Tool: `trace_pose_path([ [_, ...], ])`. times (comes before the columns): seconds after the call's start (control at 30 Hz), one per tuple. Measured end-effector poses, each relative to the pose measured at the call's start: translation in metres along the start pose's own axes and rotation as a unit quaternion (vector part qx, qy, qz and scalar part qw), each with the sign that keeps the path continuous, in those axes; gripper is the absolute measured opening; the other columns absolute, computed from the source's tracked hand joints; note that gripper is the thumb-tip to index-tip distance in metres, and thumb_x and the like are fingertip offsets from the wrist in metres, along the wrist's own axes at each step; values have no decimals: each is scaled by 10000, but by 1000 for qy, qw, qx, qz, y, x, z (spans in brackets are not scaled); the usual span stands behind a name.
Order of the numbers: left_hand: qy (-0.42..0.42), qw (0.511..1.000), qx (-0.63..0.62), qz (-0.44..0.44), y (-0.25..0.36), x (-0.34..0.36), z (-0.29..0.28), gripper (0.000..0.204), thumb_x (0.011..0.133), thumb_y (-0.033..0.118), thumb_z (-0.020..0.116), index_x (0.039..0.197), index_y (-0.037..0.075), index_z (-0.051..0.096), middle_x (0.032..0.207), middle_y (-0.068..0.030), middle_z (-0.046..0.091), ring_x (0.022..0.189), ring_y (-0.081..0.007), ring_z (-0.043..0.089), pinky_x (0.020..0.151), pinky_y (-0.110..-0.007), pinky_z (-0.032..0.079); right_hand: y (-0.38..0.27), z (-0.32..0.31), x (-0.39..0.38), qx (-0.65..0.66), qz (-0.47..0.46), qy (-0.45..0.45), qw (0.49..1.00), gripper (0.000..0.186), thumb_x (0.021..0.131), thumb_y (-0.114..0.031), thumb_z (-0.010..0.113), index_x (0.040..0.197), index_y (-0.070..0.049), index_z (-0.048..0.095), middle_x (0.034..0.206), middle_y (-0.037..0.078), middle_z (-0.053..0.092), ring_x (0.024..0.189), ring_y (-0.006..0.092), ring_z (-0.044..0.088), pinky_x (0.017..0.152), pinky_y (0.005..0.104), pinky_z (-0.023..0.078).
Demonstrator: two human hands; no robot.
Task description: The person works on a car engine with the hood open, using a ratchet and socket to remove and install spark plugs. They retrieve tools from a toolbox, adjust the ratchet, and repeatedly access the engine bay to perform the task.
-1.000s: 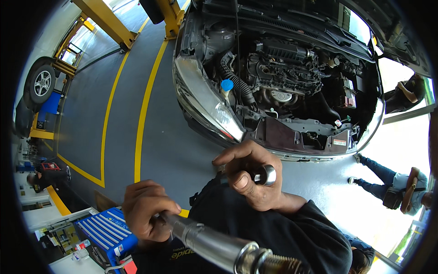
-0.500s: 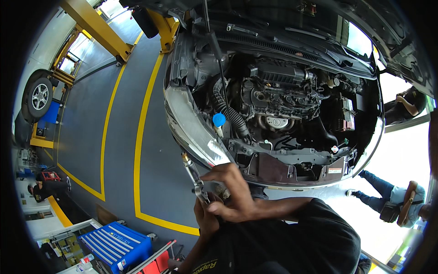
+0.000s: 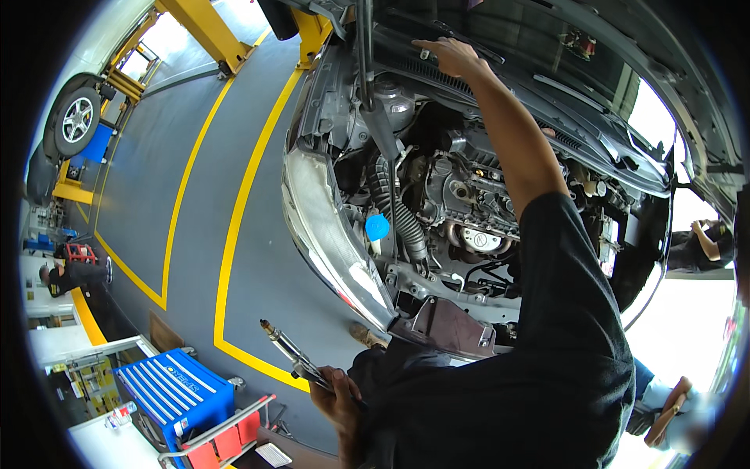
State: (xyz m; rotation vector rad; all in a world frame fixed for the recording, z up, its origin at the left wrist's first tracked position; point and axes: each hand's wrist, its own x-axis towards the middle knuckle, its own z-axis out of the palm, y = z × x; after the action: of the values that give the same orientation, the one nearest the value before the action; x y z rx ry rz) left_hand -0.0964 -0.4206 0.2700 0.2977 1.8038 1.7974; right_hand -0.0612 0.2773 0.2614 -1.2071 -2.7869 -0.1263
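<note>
My left hand is closed around a silver ratchet wrench. A long shaft with a brass-coloured tip points from it toward the far left, over the floor. My right arm stretches across the engine bay, and my right hand is at the base of the windshield. Its fingers are stretched out over a small silver tool, mostly hidden beneath them. Under my forearm lies the engine, partly covered by the arm. A blue cap stands beside the ribbed black hose.
A hood prop rod rises left of the engine. The headlight borders the bay. Near left are a blue tool cabinet and a cart with red panels. A yellow lift post stands far left. Other people are at the right and left.
My right hand has left the ratchet wrench and reached far forward to the windshield base. My left hand has lowered with the wrench. The view has shifted and my body leans over the car.
</note>
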Motion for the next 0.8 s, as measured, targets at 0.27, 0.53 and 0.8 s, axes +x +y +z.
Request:
trace_pose_path([
  [0.27,39,998,40,-19,5,-4,13,209,1018,129,637,934,38,470,654,-18,467,463,-98,460,416,-247,379,0,-43,2,15,-151,139,979,556,818,-17,712,1340,-182,613,1116,134,750,1000,343,749,784,477,614],
  [0.53,33,998,42,-25,0,4,11,253,1057,207,589,926,-6,547,687,-24,463,508,-89,406,425,-252,376,-44,-7,-232,336,53,91,936,614,825,-36,707,1394,-130,497,1102,250,730,987,417,730,866,498,578],
  [0.8,-55,996,62,-33,-2,13,7,248,1085,203,538,943,0,547,692,-12,429,517,-91,404,417,-250,364,-49,133,-302,351,173,87,916,613,859,7,681,1419,-139,481,1203,268,676,1053,504,661,890,545,531],
])
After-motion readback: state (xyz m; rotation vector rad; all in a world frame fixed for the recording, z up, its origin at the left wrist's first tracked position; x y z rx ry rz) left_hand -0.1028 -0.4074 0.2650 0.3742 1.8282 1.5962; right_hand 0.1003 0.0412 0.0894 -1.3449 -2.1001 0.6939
